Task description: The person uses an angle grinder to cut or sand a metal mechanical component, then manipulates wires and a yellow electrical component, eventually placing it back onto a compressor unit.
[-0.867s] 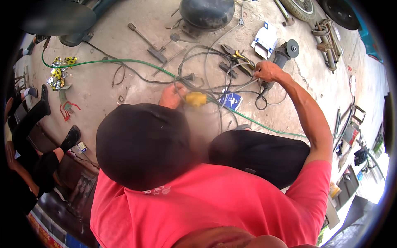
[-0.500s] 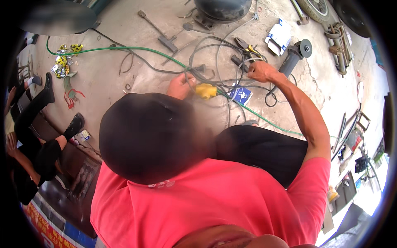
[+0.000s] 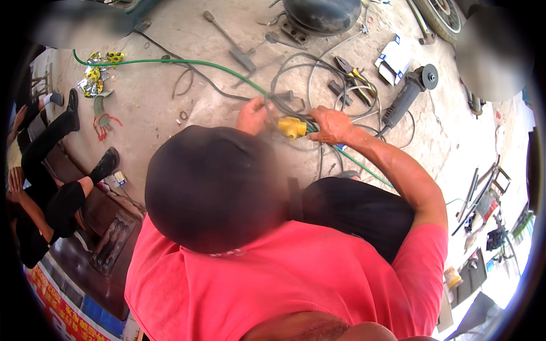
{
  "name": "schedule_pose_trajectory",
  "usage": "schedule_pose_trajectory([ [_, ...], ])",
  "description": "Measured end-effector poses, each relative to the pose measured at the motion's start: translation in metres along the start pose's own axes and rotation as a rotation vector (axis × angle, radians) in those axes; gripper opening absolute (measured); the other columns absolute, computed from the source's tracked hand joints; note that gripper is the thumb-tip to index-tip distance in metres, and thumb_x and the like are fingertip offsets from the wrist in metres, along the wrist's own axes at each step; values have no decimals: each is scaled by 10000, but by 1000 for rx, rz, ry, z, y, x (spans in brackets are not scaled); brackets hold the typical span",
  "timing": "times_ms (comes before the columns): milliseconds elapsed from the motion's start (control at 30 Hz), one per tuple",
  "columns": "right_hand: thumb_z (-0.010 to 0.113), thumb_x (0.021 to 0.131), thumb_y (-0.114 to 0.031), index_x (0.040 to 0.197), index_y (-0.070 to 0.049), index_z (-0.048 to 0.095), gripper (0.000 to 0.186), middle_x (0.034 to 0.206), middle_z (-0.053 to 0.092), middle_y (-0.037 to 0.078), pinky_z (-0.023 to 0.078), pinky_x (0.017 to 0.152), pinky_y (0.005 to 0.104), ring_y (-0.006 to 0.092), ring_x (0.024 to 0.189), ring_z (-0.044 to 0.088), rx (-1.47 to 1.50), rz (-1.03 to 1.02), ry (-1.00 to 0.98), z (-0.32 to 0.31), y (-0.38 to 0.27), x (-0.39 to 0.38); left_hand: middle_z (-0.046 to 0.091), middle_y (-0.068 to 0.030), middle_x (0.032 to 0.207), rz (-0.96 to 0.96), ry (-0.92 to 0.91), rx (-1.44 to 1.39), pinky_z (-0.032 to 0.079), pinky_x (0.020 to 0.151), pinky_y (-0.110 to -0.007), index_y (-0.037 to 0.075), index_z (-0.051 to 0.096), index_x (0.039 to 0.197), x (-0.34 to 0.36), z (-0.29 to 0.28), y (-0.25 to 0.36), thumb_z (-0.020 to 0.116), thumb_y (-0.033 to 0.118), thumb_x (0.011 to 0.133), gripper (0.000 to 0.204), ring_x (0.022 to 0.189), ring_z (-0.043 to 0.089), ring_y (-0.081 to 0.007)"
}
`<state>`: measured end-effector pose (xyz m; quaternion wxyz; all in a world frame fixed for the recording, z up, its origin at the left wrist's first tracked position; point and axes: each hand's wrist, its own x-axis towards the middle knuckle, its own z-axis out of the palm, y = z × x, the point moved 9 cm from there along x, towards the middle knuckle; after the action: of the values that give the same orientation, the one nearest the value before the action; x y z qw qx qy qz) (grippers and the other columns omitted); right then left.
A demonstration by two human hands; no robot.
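My left hand (image 3: 254, 116) is closed, its fingertips pinched at a thin grey cable loop (image 3: 272, 116) on the left of a yellow socket block (image 3: 292, 128). At the block's right end, my right hand (image 3: 333, 124) curls thumb and fingers around the cables there; its grip is partly hidden. A green cable (image 3: 222, 69) passes between the hands, running from upper left to lower right. Beyond my right hand lie a black plug-like piece (image 3: 339, 92), pliers with yellow-and-black handles (image 3: 355, 71), and an angle grinder (image 3: 405, 99) with its disc at the far end.
A T-shaped metal tool (image 3: 230, 42), a black rounded tank (image 3: 322, 14), a white-and-blue box (image 3: 392, 58) and a wheel (image 3: 441, 17) lie farther off. Crumpled yellow-silver wrapping (image 3: 94, 77) is at left. Another person's legs (image 3: 54, 128) show at the left edge; metal frames (image 3: 483, 193) lie at right.
My right hand has left the black piece near the pliers and come left and nearer, to the yellow block's right end. My left hand stays beside the block. The whole view has shifted slightly.
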<state>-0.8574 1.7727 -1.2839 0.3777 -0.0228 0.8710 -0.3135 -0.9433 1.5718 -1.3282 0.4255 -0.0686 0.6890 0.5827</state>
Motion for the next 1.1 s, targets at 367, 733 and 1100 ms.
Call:
schedule_pose_trajectory([
  [367, 764, 816, -393, 1086, -33, 692, 456, 986, 674, 147, 537, 856, 449, 333, 971, 676, 103, -40, 229, -7, -11, 18, 708, -82, 903, -21, -21, -94, 422, 487, -256, 36, 639, 1068, 6, 6, -3, 649, 214, 988, 196, 622, 569, -94],
  [733, 673, 928, -449, 1142, 51, 680, 544, 1045, 691, 88, 510, 776, 303, 167, 880, 638, 1115, 200, 32, -18, 55, 23, 701, -115, 1071, 86, -295, 383, 512, 881, -348, -7, 602, 1293, -12, 35, 35, 704, 243, 944, 440, 1022, 663, -211],
  [1100, 464, 1031, -506, 1255, -61, 617, 522, 1037, 698, 105, 554, 692, 343, 287, 854, 714, 1983, 65, -279, -14, -3, 23, 515, -164, 1415, 69, -474, -104, 462, 1022, -402, -13, 419, 1489, -9, 68, 92, 740, 417, 895, 800, 1280, 542, -264],
])
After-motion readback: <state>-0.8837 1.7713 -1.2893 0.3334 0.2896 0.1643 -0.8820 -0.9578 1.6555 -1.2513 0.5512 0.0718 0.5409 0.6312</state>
